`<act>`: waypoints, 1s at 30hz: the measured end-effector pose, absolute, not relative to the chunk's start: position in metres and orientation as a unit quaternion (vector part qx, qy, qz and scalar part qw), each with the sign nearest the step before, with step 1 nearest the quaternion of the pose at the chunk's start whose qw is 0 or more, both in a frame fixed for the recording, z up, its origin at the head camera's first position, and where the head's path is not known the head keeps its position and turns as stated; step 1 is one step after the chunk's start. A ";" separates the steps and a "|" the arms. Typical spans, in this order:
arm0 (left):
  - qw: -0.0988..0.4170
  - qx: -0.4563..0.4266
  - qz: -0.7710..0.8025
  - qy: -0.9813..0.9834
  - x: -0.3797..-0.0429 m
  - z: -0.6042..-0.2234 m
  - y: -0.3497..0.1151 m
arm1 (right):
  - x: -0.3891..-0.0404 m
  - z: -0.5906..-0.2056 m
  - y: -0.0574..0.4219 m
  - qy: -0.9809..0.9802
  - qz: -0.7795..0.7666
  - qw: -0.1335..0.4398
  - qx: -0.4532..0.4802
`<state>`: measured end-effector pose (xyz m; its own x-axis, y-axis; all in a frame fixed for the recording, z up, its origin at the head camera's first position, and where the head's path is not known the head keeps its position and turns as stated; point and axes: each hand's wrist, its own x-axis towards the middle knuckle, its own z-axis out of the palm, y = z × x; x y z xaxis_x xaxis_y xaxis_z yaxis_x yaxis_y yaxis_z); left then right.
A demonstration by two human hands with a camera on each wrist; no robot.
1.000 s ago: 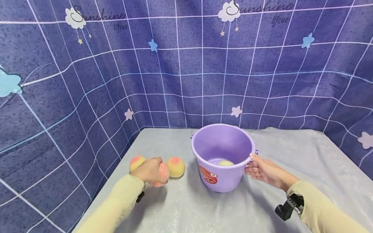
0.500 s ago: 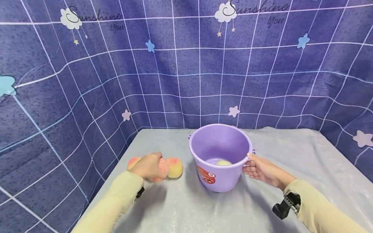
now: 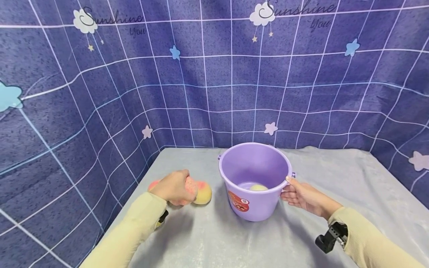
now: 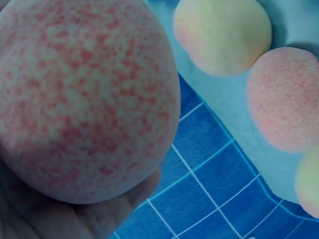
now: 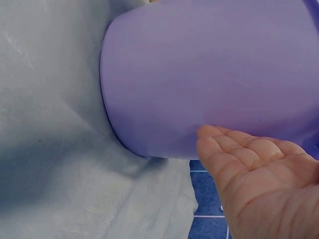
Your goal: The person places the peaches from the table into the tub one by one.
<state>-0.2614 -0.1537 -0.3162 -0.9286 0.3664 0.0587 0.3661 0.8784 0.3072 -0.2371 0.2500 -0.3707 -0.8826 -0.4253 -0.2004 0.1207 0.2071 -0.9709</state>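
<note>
My left hand (image 3: 172,186) grips a pink-speckled peach (image 4: 89,99), palm and fingers wrapped around it, just over the table. Other peaches lie close by: a yellow one with a pink top (image 3: 203,194) to its right, a pinkish one (image 4: 286,99) and another yellow one (image 4: 224,35) in the left wrist view, partly hidden by the hand in the head view. A purple bucket (image 3: 256,204) stands upright at mid-table, with a pale yellow round thing (image 3: 259,187) on its floor. My right hand (image 3: 306,197) holds the bucket's right rim, thumb on top, fingers against the outer wall.
The table (image 3: 214,242) has a wrinkled grey cover. A purple-blue curtain (image 3: 214,93) with a grid pattern hangs behind it and along the sides. A red label (image 3: 238,203) is on the bucket's front.
My left hand has risen slightly and shifted a little right with the peach, now overlapping more of the yellow peach beside it. The right hand and bucket stay in place.
</note>
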 end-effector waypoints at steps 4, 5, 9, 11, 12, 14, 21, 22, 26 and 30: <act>-0.021 0.203 0.152 0.967 -0.261 -0.311 -0.153 | -0.237 -0.371 0.248 0.744 -0.623 0.220 -0.103; -0.026 0.204 0.151 0.967 -0.261 -0.309 -0.153 | -0.237 -0.371 0.248 0.744 -0.623 0.220 -0.104; -0.042 0.205 0.155 0.966 -0.260 -0.304 -0.148 | -0.238 -0.372 0.250 0.745 -0.619 0.223 -0.110; -0.045 0.210 0.160 0.963 -0.259 -0.302 -0.143 | -0.238 -0.372 0.251 0.747 -0.616 0.223 -0.109; -0.046 0.216 0.161 0.962 -0.258 -0.302 -0.140 | -0.238 -0.372 0.252 0.748 -0.616 0.223 -0.108; -0.045 0.224 0.159 0.960 -0.257 -0.303 -0.135 | -0.237 -0.372 0.253 0.750 -0.615 0.221 -0.104; -0.040 0.219 0.149 0.963 -0.257 -0.297 -0.131 | -0.238 -0.372 0.252 0.749 -0.616 0.221 -0.106; -0.042 0.219 0.149 0.963 -0.258 -0.296 -0.130 | -0.238 -0.372 0.252 0.749 -0.615 0.222 -0.105; -0.050 0.215 0.168 0.961 -0.259 -0.291 -0.127 | -0.238 -0.372 0.252 0.749 -0.616 0.222 -0.105; -0.066 0.213 0.193 0.956 -0.261 -0.289 -0.124 | -0.238 -0.372 0.253 0.748 -0.615 0.224 -0.110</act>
<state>-0.2612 -0.1240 -0.2894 -0.9008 0.3808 0.2087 0.4320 0.8348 0.3413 -0.2384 0.2527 -0.3725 -0.8755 -0.4399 -0.1999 0.1105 0.2205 -0.9691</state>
